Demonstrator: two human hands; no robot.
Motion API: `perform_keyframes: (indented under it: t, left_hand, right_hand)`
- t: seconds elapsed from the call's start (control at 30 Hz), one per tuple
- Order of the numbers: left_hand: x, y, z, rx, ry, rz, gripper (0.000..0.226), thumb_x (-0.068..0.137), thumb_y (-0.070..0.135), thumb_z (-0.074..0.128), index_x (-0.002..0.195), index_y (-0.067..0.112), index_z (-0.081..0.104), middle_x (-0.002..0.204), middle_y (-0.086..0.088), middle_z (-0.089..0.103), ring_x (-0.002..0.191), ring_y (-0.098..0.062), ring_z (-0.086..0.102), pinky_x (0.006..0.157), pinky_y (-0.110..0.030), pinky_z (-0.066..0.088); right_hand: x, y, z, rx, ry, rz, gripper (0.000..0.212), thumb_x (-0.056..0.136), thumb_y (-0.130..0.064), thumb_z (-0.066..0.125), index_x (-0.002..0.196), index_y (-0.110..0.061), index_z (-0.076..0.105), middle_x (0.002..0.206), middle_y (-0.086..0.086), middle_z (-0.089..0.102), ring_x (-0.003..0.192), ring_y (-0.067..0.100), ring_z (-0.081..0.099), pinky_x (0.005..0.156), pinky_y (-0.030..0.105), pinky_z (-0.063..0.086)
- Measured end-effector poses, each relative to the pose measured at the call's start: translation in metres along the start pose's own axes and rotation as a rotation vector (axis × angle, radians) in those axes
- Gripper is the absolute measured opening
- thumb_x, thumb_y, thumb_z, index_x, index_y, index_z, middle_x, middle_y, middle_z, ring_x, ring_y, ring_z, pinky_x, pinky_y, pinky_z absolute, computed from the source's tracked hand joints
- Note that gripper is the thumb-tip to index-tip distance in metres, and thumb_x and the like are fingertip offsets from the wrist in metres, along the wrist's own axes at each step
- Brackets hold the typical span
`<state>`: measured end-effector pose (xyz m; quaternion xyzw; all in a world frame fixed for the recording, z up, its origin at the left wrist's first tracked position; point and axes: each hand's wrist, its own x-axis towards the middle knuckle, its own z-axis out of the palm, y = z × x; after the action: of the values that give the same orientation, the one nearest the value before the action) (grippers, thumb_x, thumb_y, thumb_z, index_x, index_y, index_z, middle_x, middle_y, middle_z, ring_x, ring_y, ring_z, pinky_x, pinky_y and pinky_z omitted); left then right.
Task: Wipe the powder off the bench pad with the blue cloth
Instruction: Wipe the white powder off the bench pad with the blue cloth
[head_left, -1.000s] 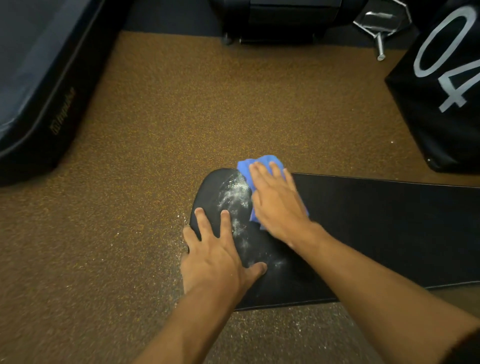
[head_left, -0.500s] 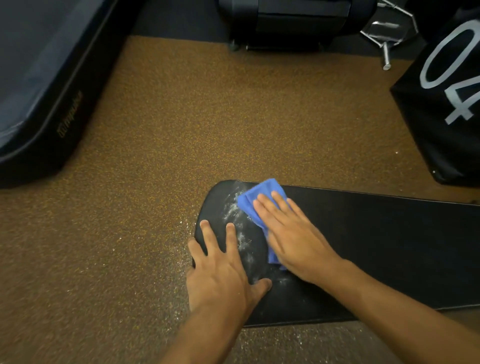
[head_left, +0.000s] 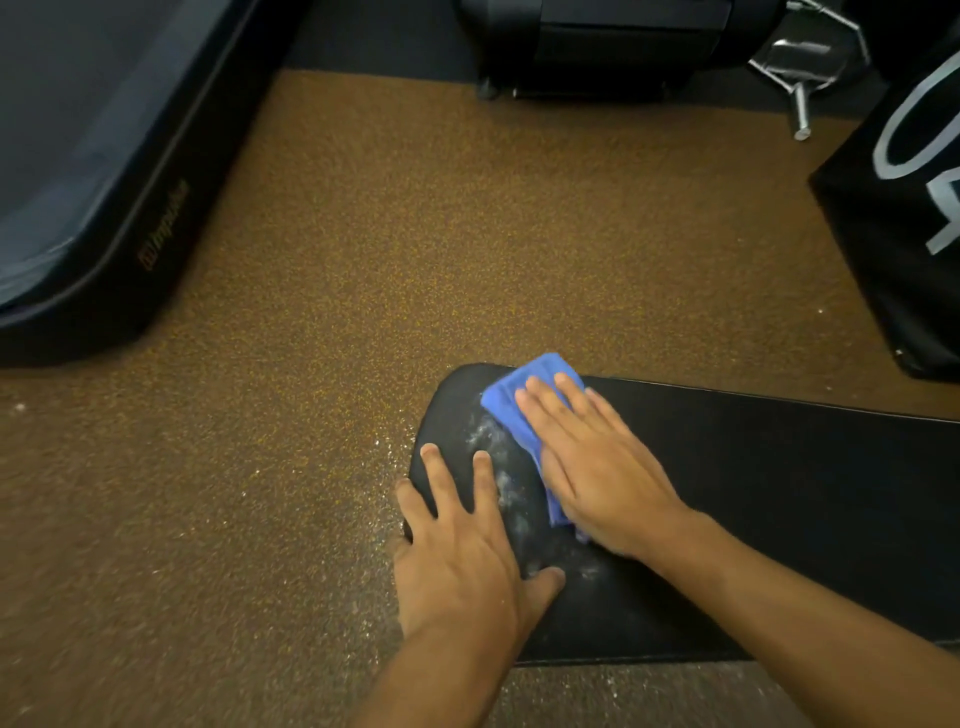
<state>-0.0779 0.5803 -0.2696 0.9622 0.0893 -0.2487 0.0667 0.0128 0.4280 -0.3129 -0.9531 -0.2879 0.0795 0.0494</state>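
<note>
A long black bench pad (head_left: 779, 499) runs from the middle of the view to the right edge, its rounded end toward the left. White powder (head_left: 491, 434) smears that rounded end. A folded blue cloth (head_left: 511, 395) lies on the pad under my right hand (head_left: 592, 462), which presses it flat with straight fingers. My left hand (head_left: 462, 551) rests flat on the pad's rounded end, fingers spread, thumb on the pad. The powder streak lies between my two hands.
Brown speckled rubber floor (head_left: 415, 234) surrounds the pad, with spilled powder (head_left: 374, 499) dusting it left of the pad. A dark padded mat (head_left: 93, 171) lies at the far left. A black box with white numerals (head_left: 904, 208) stands at right; gym equipment (head_left: 613, 47) sits behind.
My right hand slid the cloth toward me and back out along the powder streak; the streak looks thinner. My left hand has stayed put.
</note>
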Motion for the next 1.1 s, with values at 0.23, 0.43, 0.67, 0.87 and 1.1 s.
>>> perform_keyframes:
  t: [0.23, 0.43, 0.67, 0.87, 1.1]
  left_hand:
    - [0.0, -0.001, 0.002, 0.004, -0.017, -0.01, 0.128, 0.072, 0.088, 0.054, 0.157, 0.027, -0.02, 0.164, -0.013, -0.025, 0.15, -0.043, 0.0, 0.114, -0.046, 0.039]
    - [0.0, 0.001, 0.0, -0.029, 0.0, -0.044, 0.144, 0.068, 0.087, 0.06, 0.153, 0.009, -0.027, 0.166, -0.01, -0.022, 0.151, -0.039, 0.003, 0.115, -0.045, 0.038]
    - [-0.001, 0.0, -0.001, -0.05, 0.003, -0.043, 0.146, 0.068, 0.086, 0.061, 0.152, 0.005, -0.027, 0.166, -0.01, -0.018, 0.151, -0.039, 0.005, 0.116, -0.044, 0.038]
    - [-0.001, 0.001, 0.0, -0.062, 0.002, -0.044, 0.147, 0.067, 0.086, 0.062, 0.152, 0.006, -0.027, 0.166, -0.009, -0.019, 0.151, -0.038, 0.004, 0.115, -0.044, 0.039]
    - [-0.001, 0.0, -0.001, -0.064, 0.013, -0.041, 0.148, 0.067, 0.085, 0.063, 0.151, 0.005, -0.029, 0.166, -0.01, -0.019, 0.151, -0.039, 0.004, 0.114, -0.045, 0.041]
  right_hand:
    - [0.023, -0.026, 0.005, -0.021, 0.0, -0.118, 0.065, 0.097, -0.032, 0.02, 0.158, -0.012, 0.026, 0.166, 0.005, 0.025, 0.155, 0.027, 0.014, 0.125, 0.045, 0.015]
    - [0.048, -0.011, 0.001, -0.013, 0.013, 0.08, 0.073, 0.091, -0.037, 0.007, 0.16, -0.015, 0.021, 0.168, 0.003, 0.021, 0.156, 0.026, 0.01, 0.125, 0.045, 0.012]
    - [0.007, -0.015, -0.002, 0.003, -0.069, -0.247, 0.062, 0.099, -0.029, 0.023, 0.159, -0.015, 0.025, 0.167, 0.001, 0.021, 0.156, 0.021, 0.01, 0.125, 0.041, 0.011]
    - [0.065, -0.04, 0.004, -0.02, 0.043, 0.069, 0.073, 0.09, -0.035, 0.011, 0.158, -0.013, 0.026, 0.166, 0.005, 0.027, 0.154, 0.029, 0.015, 0.124, 0.047, 0.014]
    - [0.012, -0.006, -0.006, -0.02, -0.034, -0.161, 0.064, 0.097, -0.03, 0.021, 0.159, -0.015, 0.026, 0.167, 0.002, 0.023, 0.156, 0.023, 0.011, 0.124, 0.042, 0.012]
